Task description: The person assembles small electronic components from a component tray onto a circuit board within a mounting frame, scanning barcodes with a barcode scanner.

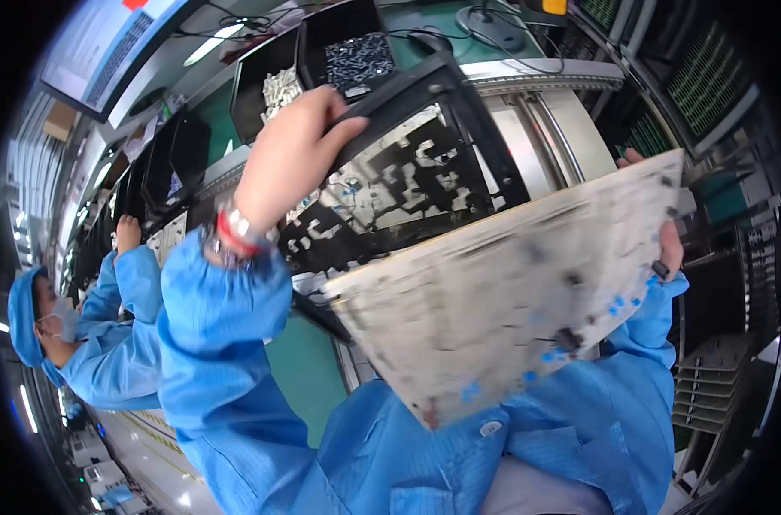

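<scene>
My right hand grips the right edge of a large pale circuit board panel, tilted in front of my chest. Small blue and black parts stand on the panel, blurred by motion. My left hand is closed at the far left edge of a black frame fixture, thumb on top and the other fingers partly hidden. Inside the fixture lies a black plate with white cut-out areas, some small blue parts showing in them. The panel covers the fixture's near side. A red band circles my left wrist.
Black bins of white parts and dark parts stand behind the fixture. Metal rails run beside it. A co-worker in blue sits at the left, below a monitor. Racks line the right.
</scene>
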Tool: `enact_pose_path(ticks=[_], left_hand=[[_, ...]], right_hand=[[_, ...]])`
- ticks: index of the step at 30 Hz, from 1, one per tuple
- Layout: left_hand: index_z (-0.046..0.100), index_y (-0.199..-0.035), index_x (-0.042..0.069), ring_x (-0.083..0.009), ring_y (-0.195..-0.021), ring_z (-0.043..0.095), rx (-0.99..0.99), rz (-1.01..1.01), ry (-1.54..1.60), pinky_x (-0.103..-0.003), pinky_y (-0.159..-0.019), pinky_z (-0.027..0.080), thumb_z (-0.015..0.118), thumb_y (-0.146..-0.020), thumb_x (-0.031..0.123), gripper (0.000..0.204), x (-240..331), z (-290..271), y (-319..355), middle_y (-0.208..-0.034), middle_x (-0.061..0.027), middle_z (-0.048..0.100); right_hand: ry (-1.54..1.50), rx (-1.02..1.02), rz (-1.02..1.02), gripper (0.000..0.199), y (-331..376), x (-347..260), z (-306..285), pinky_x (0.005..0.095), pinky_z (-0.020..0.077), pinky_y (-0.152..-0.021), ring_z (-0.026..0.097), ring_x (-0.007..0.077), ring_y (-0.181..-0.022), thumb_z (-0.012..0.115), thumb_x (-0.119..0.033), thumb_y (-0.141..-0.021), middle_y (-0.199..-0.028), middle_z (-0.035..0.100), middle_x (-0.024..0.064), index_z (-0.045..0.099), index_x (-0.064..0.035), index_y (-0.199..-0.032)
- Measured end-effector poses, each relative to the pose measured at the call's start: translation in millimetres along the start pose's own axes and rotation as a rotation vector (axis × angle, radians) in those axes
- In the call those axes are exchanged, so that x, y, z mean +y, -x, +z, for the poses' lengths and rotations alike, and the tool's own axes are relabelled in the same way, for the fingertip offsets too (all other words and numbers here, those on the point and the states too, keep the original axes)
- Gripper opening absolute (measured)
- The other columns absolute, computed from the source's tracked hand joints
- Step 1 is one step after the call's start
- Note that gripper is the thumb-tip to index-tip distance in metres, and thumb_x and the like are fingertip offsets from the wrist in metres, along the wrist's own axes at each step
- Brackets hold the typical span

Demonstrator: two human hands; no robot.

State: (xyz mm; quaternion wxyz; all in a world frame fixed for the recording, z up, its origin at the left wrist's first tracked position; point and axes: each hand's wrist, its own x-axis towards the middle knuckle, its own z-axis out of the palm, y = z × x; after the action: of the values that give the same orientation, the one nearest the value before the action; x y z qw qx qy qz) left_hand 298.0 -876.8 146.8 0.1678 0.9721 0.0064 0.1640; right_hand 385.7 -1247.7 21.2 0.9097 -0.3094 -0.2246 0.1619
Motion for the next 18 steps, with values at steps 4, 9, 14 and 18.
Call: enact_pose_path(ticks=[4,9,14,18], left_hand=[[0.053,-0.072,0.001,-0.0338,-0.065,0.056,-0.190,0.127,-0.021,-0.039,-0.058,0.043,0.062,-0.080,0.030,0.032,-5,-3,-40,-0.066,-0.0170,0.056],[0.052,-0.075,0.001,-0.0231,-0.058,0.049,-0.283,0.162,-0.051,-0.033,-0.054,0.040,0.063,-0.082,0.029,0.031,-16,10,-62,-0.062,-0.0119,0.051],[0.053,-0.076,0.000,-0.0276,-0.062,0.054,-0.311,0.173,-0.109,-0.035,-0.057,0.042,0.061,-0.083,0.029,0.031,-28,16,-66,-0.067,-0.0139,0.055],[0.058,-0.093,-0.001,-0.0352,-0.082,0.060,-0.369,0.115,0.041,-0.040,-0.072,0.047,0.057,-0.085,0.034,0.037,-41,14,-64,-0.086,-0.0203,0.061]], right_hand=[[0.302,0.110,0.339,0.056,-22,16,21,0.0347,0.0414,-0.094,0.055,0.0261,-0.107,0.053,-0.021,-0.081,-0.120,0.053,0.0192,0.038,0.0053,-0.128],[0.327,0.005,0.522,0.047,-70,52,56,0.0294,0.0459,-0.084,0.058,0.0205,-0.097,0.054,-0.021,-0.086,-0.112,0.057,0.0155,0.043,0.0053,-0.123],[0.442,-0.019,0.548,0.041,-86,80,71,0.0269,0.0454,-0.080,0.059,0.0168,-0.091,0.056,-0.018,-0.086,-0.106,0.060,0.0132,0.049,0.0051,-0.119],[0.504,0.003,0.541,0.037,-92,81,71,0.0266,0.0492,-0.074,0.063,0.0193,-0.084,0.056,-0.020,-0.084,-0.098,0.063,0.0157,0.055,0.0072,-0.110]])
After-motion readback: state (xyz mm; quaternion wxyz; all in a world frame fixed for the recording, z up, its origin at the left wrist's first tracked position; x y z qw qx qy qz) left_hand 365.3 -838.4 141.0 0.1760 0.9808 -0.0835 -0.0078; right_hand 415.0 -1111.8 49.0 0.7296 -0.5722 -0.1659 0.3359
